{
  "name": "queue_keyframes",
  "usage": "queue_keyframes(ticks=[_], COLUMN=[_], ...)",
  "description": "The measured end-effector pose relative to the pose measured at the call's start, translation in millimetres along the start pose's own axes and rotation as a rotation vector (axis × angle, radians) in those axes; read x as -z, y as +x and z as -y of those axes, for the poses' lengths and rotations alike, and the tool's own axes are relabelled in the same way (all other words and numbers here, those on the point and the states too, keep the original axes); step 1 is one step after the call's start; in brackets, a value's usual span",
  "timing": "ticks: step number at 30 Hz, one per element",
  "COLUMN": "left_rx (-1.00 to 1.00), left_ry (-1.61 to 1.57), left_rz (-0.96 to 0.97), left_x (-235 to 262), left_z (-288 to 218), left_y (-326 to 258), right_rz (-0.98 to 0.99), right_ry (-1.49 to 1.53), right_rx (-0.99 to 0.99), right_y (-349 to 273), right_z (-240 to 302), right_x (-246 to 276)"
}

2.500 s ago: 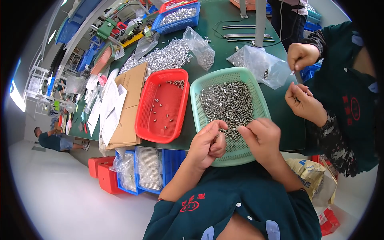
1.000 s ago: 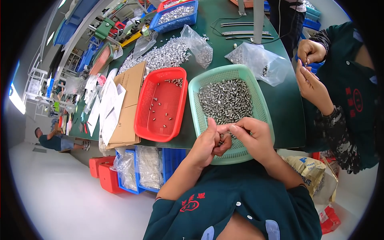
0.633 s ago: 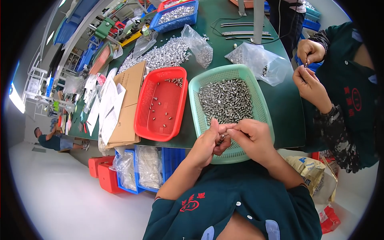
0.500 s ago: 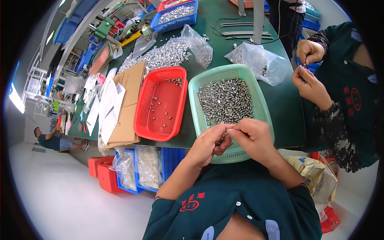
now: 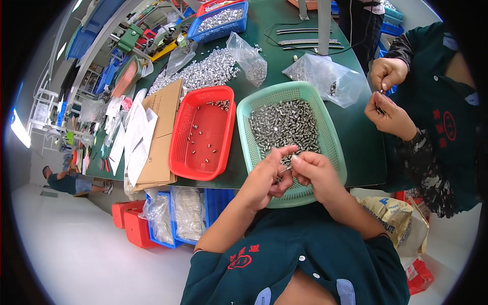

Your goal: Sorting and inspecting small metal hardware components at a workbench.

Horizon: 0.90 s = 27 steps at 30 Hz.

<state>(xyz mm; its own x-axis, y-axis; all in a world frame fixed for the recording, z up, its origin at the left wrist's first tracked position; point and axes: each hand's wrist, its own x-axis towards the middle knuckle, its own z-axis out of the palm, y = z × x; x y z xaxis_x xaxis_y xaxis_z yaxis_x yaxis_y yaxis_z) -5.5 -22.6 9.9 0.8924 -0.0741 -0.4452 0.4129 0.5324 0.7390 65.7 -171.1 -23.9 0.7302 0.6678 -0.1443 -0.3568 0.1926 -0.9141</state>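
Note:
Over the near end of a light green basket point(image 5: 337, 152), my two hands work close together. My left hand point(image 5: 263, 179) is curled, palm up, around a few small metal cylinders point(image 5: 278, 179), its forefinger stretched toward the right. My right hand point(image 5: 319, 175) pinches with thumb and forefinger beside it. A thin, shiny bit of metal shows between the hands; its exact shape is too small to tell. Many small dark-silver metal cylinders point(image 5: 284, 124) fill the basket's middle and far part.
Left of the basket stands a red basket point(image 5: 195, 165) with several metal pieces, beside flat cardboard point(image 5: 155, 162). Farther back lie a silver pile of parts point(image 5: 203, 71), plastic bags point(image 5: 335, 76) and a blue basket point(image 5: 216, 31). At right, a co-worker's hands point(image 5: 389, 101) handle a small piece.
My hands have drawn slightly apart, and the left forefinger now extends. A thin metal bit has come into view between them. The co-worker's hands have shifted a little.

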Motion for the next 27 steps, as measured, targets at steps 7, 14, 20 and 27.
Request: queue_keyframes(ticks=[7, 14, 20, 27], left_rx=[-0.013, -0.045, -0.123, -0.156], left_ry=[-0.648, -0.423, -0.339, -0.293], left_rz=[-0.187, -0.038, -0.027, -0.068], left_x=[37, 21, 4, 1], left_z=[25, 19, 15, 17], left_y=[23, 10, 1, -2], right_rz=[-0.279, -0.312, -0.175, -0.130], right_ry=[-0.674, -1.118, -0.650, -0.658], right_rx=[0.452, 0.683, 0.478, 0.569], right_y=[-1, 1, -7, -6], right_z=[27, 30, 24, 19], right_x=[0, 6, -3, -10])
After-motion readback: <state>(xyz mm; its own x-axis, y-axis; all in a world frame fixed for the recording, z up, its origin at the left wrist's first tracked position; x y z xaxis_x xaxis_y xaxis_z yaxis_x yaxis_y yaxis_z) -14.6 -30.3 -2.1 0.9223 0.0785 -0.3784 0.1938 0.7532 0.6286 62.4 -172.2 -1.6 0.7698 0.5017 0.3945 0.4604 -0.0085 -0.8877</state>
